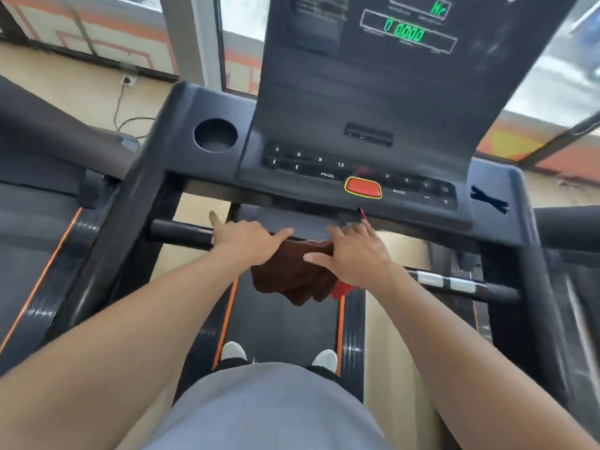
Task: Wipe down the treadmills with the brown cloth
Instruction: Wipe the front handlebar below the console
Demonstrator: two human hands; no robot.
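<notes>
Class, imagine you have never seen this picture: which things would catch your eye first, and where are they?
The two hands at centre draw the eye: the left hand and right hand rest on the brown cloth draped over the treadmill's front handlebar. Just above, the red stop button glows on the console, and green digits light the display at the top.

Views: one, head-worn, wide-angle.
Position: above the treadmill belt (285,326), at the person's head.
Direction: forward and steeply down, past both forearms to the shoes.
Nearness: close to the console (357,125), which fills the upper middle.
Sharpness: blurred at the edges.
</notes>
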